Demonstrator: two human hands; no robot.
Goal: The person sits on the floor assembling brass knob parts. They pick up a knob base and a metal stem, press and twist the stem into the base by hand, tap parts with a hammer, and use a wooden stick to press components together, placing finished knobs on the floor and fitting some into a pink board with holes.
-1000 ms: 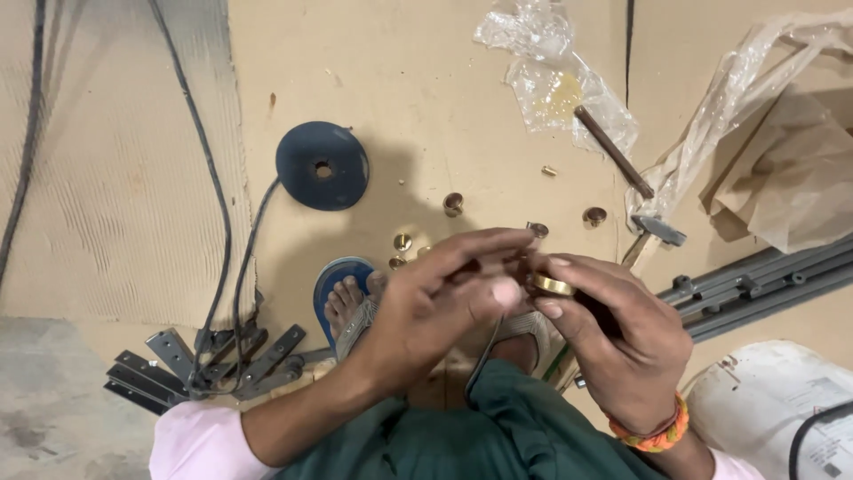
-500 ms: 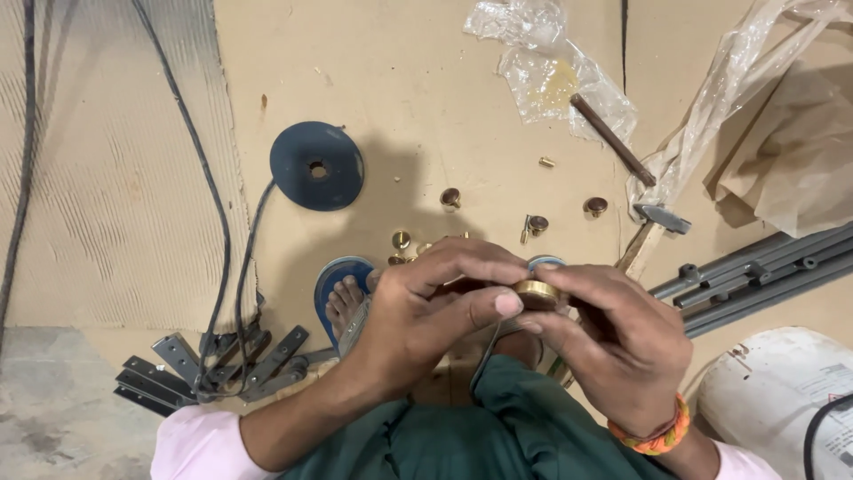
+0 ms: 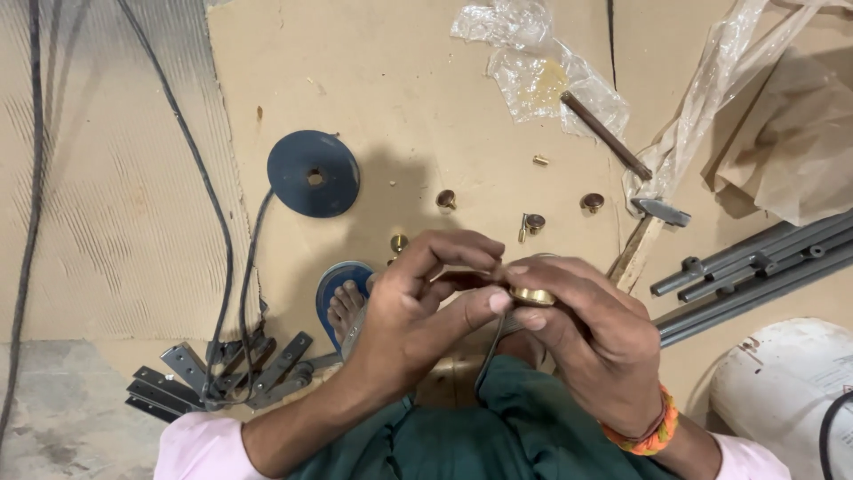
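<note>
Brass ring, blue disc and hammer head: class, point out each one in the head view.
brass ring point(image 3: 533, 296), head view, on its visible rim between the fingers.
blue disc point(image 3: 333, 182), head view, on its flat face.
hammer head point(image 3: 660, 211), head view, on the metal head.

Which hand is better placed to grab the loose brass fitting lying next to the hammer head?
Right, probably. The brass fitting by the hammer head lies on the right hand's side. Both hands pinch a brass ring; the left hand would have to cross over.
</note>
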